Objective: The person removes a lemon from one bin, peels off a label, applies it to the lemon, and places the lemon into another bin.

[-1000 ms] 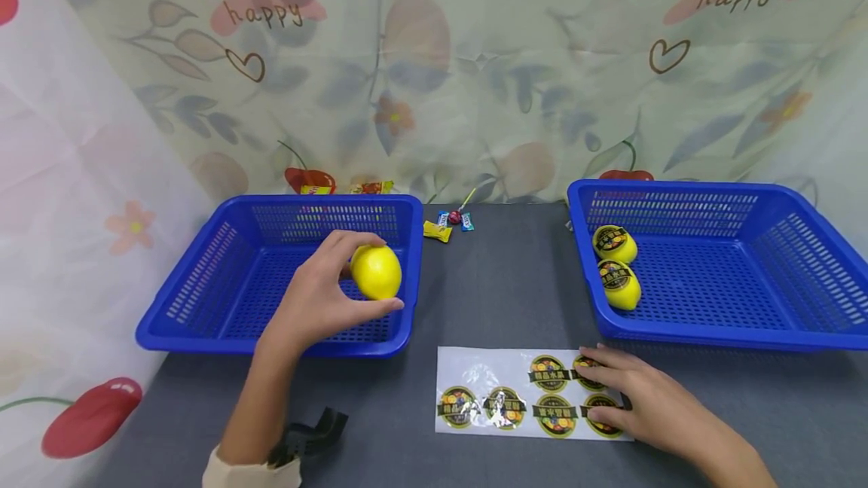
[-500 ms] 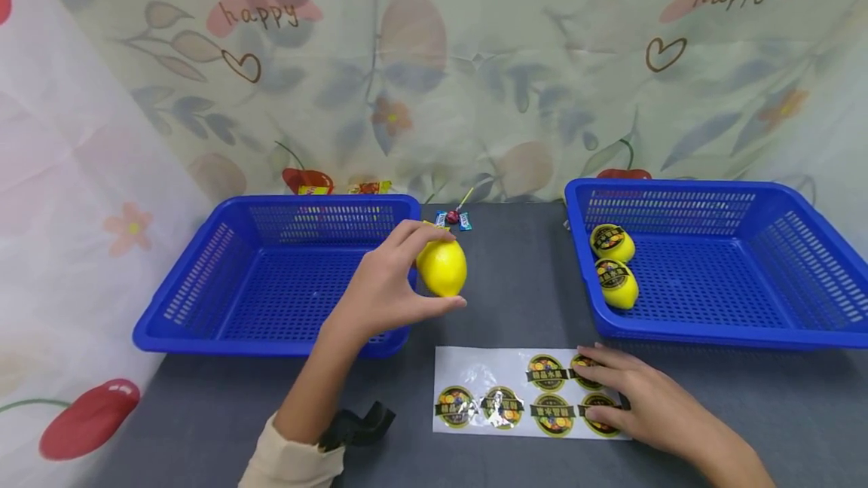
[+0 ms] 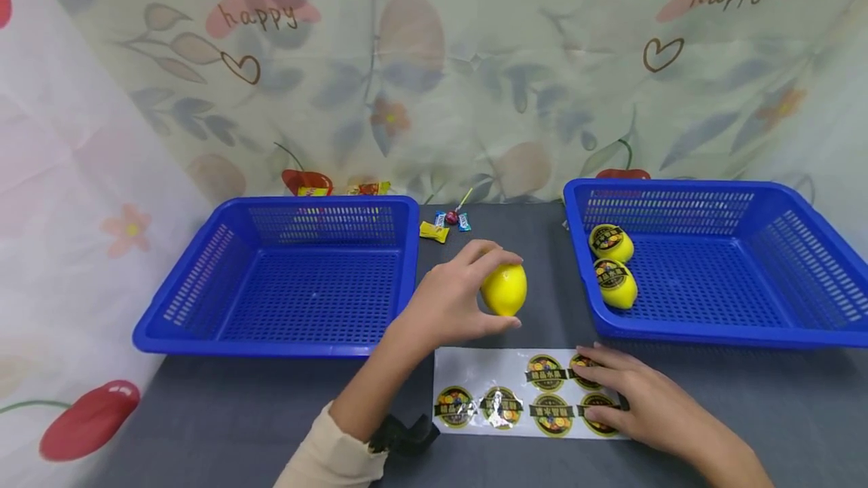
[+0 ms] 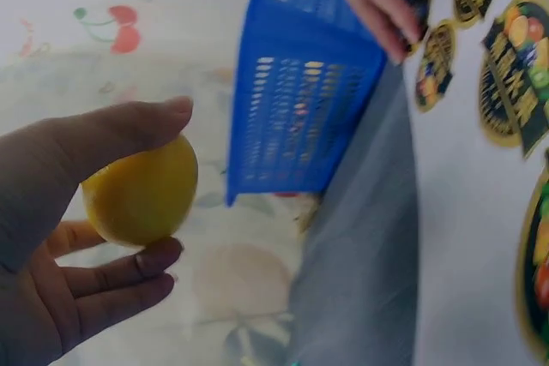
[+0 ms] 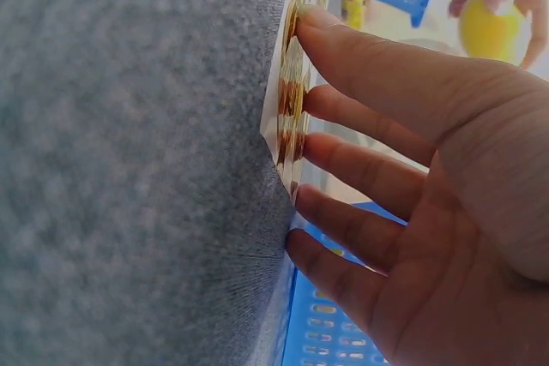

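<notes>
In the head view my left hand (image 3: 450, 300) grips a plain yellow lemon (image 3: 505, 291) between thumb and fingers, in the gap between two baskets. The left wrist view shows the lemon (image 4: 144, 193) with no sticker on the side that faces the camera. My right hand (image 3: 644, 398) rests its fingertips on the right end of a white sheet (image 3: 475, 364) with several round fruit stickers (image 3: 551, 414). From the right wrist, the thumb and fingers of the right hand (image 5: 446, 169) look spread and touch the sheet's edge. The sheet's upper left part is bare.
A blue basket (image 3: 271, 350) on the left shows no lemons. Another blue basket (image 3: 719, 337) on the right holds two stickered lemons (image 3: 615, 283) by its left wall. Small wrapped candies (image 3: 434, 232) and a lollipop (image 3: 453, 217) lie at the back, before a patterned curtain (image 3: 475, 96).
My left hand has carried the lemon rightward from above the left basket to the gap behind the sticker sheet. The right hand has stayed in place on the sheet.
</notes>
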`<action>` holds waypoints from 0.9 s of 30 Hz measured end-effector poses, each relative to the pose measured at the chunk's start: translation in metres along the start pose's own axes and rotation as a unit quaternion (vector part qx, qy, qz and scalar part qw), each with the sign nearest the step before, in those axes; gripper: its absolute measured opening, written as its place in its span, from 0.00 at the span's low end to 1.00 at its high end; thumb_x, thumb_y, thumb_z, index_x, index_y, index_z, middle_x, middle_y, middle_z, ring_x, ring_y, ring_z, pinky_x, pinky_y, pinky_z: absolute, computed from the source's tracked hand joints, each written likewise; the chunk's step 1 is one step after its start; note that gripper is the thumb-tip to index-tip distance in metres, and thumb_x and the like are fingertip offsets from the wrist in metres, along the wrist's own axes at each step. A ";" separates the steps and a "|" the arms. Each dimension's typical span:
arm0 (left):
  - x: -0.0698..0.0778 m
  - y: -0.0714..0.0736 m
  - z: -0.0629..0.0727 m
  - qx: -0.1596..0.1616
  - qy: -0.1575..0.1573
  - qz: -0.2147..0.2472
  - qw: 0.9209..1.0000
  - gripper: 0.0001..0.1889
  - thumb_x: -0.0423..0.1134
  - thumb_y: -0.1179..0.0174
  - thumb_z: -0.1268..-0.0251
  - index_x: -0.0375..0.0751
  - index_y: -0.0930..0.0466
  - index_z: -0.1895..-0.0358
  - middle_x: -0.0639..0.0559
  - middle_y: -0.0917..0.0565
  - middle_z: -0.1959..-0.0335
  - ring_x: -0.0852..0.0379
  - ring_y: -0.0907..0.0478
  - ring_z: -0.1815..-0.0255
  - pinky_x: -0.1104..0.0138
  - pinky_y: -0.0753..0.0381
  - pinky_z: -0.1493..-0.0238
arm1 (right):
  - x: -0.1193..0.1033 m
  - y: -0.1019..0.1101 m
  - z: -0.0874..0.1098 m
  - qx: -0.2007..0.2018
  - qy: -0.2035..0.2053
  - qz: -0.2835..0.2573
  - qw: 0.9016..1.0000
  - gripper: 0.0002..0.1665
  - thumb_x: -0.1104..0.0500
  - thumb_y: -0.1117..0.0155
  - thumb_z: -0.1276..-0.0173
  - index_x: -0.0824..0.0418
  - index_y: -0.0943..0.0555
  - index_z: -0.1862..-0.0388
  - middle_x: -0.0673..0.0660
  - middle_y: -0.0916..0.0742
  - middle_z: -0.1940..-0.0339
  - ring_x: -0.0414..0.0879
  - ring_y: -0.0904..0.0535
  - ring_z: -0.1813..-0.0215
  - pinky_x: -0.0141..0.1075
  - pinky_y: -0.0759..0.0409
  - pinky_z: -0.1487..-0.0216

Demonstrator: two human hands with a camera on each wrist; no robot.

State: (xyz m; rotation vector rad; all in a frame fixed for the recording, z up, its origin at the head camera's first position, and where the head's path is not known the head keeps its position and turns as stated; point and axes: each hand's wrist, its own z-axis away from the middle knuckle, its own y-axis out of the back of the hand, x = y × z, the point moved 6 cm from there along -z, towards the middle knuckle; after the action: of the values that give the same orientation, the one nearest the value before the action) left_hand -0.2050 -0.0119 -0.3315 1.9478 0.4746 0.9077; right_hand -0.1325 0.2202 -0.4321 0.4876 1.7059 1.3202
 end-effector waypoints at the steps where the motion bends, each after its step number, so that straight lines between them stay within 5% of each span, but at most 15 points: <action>1: -0.001 -0.006 -0.002 -0.008 0.004 -0.001 1.000 0.37 0.55 0.23 0.49 0.57 0.27 0.34 0.53 0.28 0.36 0.55 0.21 0.56 0.65 0.18 0.57 | 0.000 0.000 0.000 0.000 0.001 0.001 1.000 0.31 0.47 0.25 0.38 0.59 0.17 0.39 0.60 0.22 0.32 0.65 0.29 0.32 0.59 0.25 0.41; 15: -0.028 -0.078 -0.026 -0.117 0.068 -0.062 0.989 0.39 0.55 0.24 0.48 0.57 0.27 0.31 0.50 0.27 0.36 0.51 0.21 0.54 0.62 0.19 0.58 | 0.001 -0.001 0.001 -0.010 -0.004 -0.011 1.000 0.32 0.45 0.27 0.36 0.59 0.18 0.37 0.60 0.23 0.31 0.65 0.30 0.31 0.60 0.26 0.40; 27: -0.028 -0.084 -0.027 -0.149 0.073 -0.088 0.982 0.40 0.57 0.26 0.46 0.59 0.29 0.28 0.50 0.27 0.35 0.51 0.21 0.53 0.62 0.20 0.60 | 0.001 0.000 0.001 -0.005 -0.006 -0.008 1.000 0.33 0.45 0.26 0.37 0.58 0.18 0.37 0.60 0.23 0.31 0.64 0.29 0.32 0.61 0.26 0.40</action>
State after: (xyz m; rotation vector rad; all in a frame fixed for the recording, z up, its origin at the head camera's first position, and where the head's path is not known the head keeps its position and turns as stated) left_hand -0.2411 0.0286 -0.4059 1.5499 0.5522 0.9531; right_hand -0.1324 0.2212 -0.4329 0.4754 1.6888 1.3114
